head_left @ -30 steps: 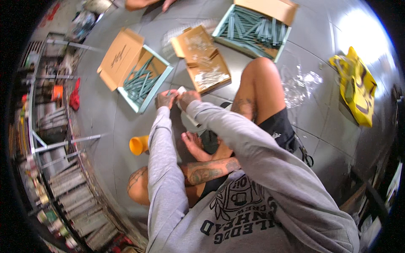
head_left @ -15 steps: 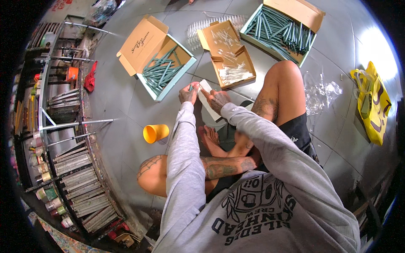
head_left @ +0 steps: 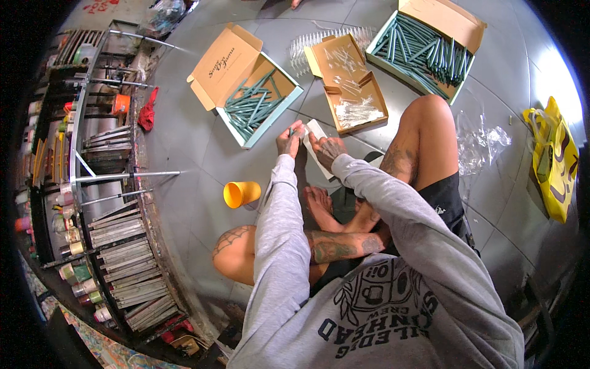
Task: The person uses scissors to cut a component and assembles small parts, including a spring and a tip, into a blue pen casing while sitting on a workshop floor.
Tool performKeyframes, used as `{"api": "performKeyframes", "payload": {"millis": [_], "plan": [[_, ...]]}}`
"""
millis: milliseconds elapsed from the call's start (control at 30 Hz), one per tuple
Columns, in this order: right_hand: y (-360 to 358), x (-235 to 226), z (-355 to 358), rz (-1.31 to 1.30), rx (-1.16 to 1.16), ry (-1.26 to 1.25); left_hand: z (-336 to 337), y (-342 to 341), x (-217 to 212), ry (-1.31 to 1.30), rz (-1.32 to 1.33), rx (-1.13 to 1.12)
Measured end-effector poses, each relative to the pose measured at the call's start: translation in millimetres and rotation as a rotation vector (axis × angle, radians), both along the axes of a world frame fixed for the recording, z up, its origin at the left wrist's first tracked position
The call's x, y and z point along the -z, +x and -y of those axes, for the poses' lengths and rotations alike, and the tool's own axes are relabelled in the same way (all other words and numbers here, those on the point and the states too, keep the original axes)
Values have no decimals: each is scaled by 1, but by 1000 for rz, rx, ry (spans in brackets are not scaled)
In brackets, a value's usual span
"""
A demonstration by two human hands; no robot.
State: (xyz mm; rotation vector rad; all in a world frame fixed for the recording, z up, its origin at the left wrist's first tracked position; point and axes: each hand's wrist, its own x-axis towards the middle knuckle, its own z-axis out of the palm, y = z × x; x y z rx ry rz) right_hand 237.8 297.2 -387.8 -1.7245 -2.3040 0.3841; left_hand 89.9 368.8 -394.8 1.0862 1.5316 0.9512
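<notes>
While left hand (head_left: pixel 289 140) and right hand (head_left: pixel 326 149) pinch white packet (head_left: pixel 318 136), orange cup (head_left: pixel 241 194) lies nearby, open box (head_left: pixel 258 101) beyond.

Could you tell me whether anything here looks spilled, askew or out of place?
The orange cup lies tipped on its side on the floor, left of the left hand. Crumpled clear plastic lies loose by the raised knee. Nothing looks spilled.

thin white sleeve (head_left: pixel 318 146) pinched between my left hand (head_left: pixel 289 140) and right hand (head_left: pixel 327 149), tilted, running near-right, just near of the open box of green sticks (head_left: pixel 255 106)
</notes>
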Motion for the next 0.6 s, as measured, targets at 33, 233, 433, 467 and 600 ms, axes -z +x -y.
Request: {"api": "performKeyframes", "payload": {"millis": [33, 233, 433, 467, 600], "plan": [[1, 1, 1, -21, -12, 47, 0, -2, -1, -62, -35, -43], [6, 9, 3, -70, 2, 10, -13, -10, -9, -40, 200, -371], [14, -2, 7, -333, 127, 0, -13, -5, -32, -12, 111, -343], [15, -6, 7, -473, 224, 69, -10, -4, -37, -20, 101, -314], [20, -23, -7, -765, 311, 80, -8, 3, -52, 30, 121, -20]]}}
